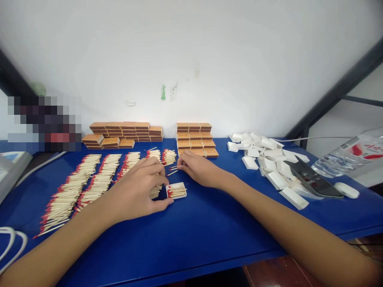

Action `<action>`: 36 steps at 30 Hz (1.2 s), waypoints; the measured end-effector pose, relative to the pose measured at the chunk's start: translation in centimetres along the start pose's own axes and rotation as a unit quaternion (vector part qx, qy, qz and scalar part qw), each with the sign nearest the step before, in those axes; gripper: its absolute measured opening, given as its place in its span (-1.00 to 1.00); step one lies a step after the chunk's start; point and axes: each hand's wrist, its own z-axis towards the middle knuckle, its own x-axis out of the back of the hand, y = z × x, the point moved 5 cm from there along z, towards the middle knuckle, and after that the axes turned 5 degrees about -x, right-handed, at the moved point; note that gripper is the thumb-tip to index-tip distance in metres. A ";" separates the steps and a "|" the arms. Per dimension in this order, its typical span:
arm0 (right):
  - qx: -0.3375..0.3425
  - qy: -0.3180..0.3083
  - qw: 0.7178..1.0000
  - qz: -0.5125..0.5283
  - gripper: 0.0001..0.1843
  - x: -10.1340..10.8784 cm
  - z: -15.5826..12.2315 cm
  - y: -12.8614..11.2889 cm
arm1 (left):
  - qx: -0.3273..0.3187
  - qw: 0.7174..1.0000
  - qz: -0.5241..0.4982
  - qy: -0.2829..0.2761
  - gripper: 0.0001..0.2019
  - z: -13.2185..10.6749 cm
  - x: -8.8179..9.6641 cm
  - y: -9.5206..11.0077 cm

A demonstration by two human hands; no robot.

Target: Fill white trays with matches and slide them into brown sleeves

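Observation:
A small white matchbox tray holding red-tipped matches lies on the blue table. My left hand rests beside it, fingers curled over a bundle of matches, thumb touching the tray's left edge. My right hand lies just behind the tray, fingertips pinched on loose matches. Rows of red-tipped matches stretch to the left.
Orange matchbox sleeves are stacked at the wall, one stack on the left, another in the middle. A heap of white empty trays lies right, with a phone, white earbud case and plastic bottle. White cables lie left.

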 end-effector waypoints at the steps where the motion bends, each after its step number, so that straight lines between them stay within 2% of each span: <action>1: 0.004 0.003 1.000 0.003 -0.85 -0.1 0.0 -0.1 | -0.001 1.000 0.000 0.000 -0.77 0.0 0.0 0.0; 11: 0.025 -0.006 1.000 0.005 -0.97 -0.5 0.0 -0.6 | -0.003 1.000 0.000 0.002 -0.79 -0.1 0.1 0.1; 15: 0.014 -0.006 1.000 0.000 -0.87 -0.5 0.0 -0.3 | -0.002 1.000 0.004 0.002 -0.80 -0.1 0.0 0.0; 19: 0.005 0.008 1.000 -0.004 -0.94 -0.2 -0.1 0.2 | -0.001 1.000 0.002 0.006 -0.79 -0.1 0.1 -0.1; 21: 0.004 0.015 1.000 -0.005 -0.91 0.0 -0.1 0.4 | 0.000 1.000 0.002 0.006 -0.79 -0.1 0.1 -0.1; 24: -0.009 0.005 1.000 -0.015 -0.96 -0.1 0.0 0.5 | 0.000 1.000 0.002 0.005 -0.78 0.0 0.1 -0.1; 36: -0.026 -0.006 0.998 -0.058 -0.89 -0.6 0.4 0.4 | 0.006 1.000 0.001 0.010 -0.81 -0.2 0.0 -0.4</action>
